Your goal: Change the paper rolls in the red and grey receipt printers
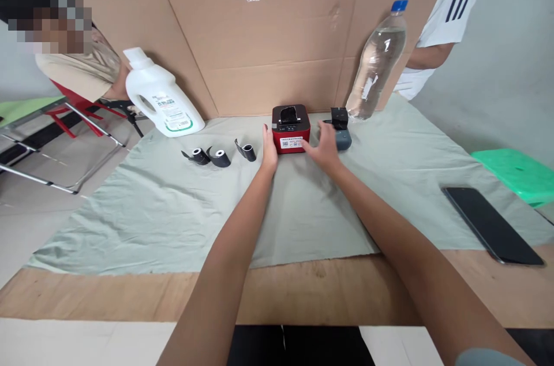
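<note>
A small red label printer (291, 128) with a black top stands on the pale green cloth (173, 204) near the cardboard wall. My left hand (269, 152) lies against its left side with the fingers straight. My right hand (324, 145) touches its right front corner, fingers spread. Just behind my right hand sits a smaller grey-blue printer (341, 130) with its black lid raised. Three black paper rolls (220, 156) lie in a row to the left of the red printer.
A white detergent bottle (159, 96) leans at the back left. A clear water bottle (378, 62) stands at the back right. A black phone (491, 225) lies at the cloth's right edge beside a green stool (517, 173). Other people sit behind the cardboard wall (277, 37).
</note>
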`<act>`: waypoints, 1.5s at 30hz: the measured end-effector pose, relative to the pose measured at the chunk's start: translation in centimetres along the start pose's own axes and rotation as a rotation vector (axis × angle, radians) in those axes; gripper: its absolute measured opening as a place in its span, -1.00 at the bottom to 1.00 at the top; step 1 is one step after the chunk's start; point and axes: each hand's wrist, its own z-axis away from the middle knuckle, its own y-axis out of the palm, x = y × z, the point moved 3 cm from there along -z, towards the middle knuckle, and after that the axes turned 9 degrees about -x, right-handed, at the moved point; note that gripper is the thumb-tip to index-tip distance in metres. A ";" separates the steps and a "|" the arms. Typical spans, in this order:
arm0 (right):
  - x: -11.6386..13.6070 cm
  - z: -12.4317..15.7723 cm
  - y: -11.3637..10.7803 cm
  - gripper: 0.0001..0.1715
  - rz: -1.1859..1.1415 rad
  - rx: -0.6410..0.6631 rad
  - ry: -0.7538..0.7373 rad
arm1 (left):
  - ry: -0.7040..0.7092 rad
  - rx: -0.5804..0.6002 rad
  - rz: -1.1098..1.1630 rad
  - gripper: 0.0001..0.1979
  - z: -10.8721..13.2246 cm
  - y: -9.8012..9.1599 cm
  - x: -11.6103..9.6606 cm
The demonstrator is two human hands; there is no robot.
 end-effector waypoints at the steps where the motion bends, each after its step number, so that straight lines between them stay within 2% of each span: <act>1: -0.2 0.1 -0.9 -0.06 0.114 -0.103 0.024 | 0.065 -0.043 -0.047 -0.42 0.8 -0.6 0.1; 3: -1.1 0.0 -2.3 0.05 0.307 -0.212 0.124 | 0.164 -0.104 -0.137 -0.38 2.6 -1.8 0.1; 6: -2.8 -0.7 -2.7 0.24 0.412 -0.152 0.299 | 0.161 -0.097 -0.208 -0.38 5.6 -3.2 0.2; 9: -3.3 -1.0 -2.6 0.24 0.350 -0.116 0.357 | 0.164 -0.058 -0.213 -0.38 7.8 -3.7 0.1; 13: -1.4 1.0 -4.0 0.16 0.192 -0.153 0.367 | 0.180 0.001 -0.293 -0.39 8.8 -3.4 -0.2; 16: 1.3 4.4 -6.0 0.23 0.264 -0.157 0.412 | 0.194 0.075 -0.381 -0.46 9.0 -2.9 -0.3; 19: 4.4 8.4 -7.3 0.27 0.320 -0.134 0.348 | 0.216 0.137 -0.460 -0.52 10.0 -2.9 -0.3; 22: 7.1 12.0 -7.6 0.29 0.314 -0.071 0.258 | 0.275 0.214 -0.537 -0.48 11.9 -3.2 -0.5; 26: 8.9 15.0 -7.6 0.31 0.310 -0.014 0.242 | 0.412 0.301 -0.662 -0.40 15.0 -4.0 -1.5; 29: 9.0 16.3 -7.6 0.31 0.317 -0.022 0.246 | 0.485 0.332 -0.824 -0.45 16.8 -4.6 -2.2; 33: 8.7 17.3 -7.5 0.33 0.343 -0.078 0.238 | 0.470 0.345 -0.932 -0.46 18.0 -5.2 -2.4; 38: 8.1 17.8 -7.3 0.29 0.383 -0.079 0.168 | 0.448 0.338 -0.917 -0.48 18.5 -5.6 -2.1; 45: 6.8 18.4 -7.6 0.23 0.325 -0.032 0.057 | 0.410 0.289 -0.815 -0.72 18.0 -5.5 -1.9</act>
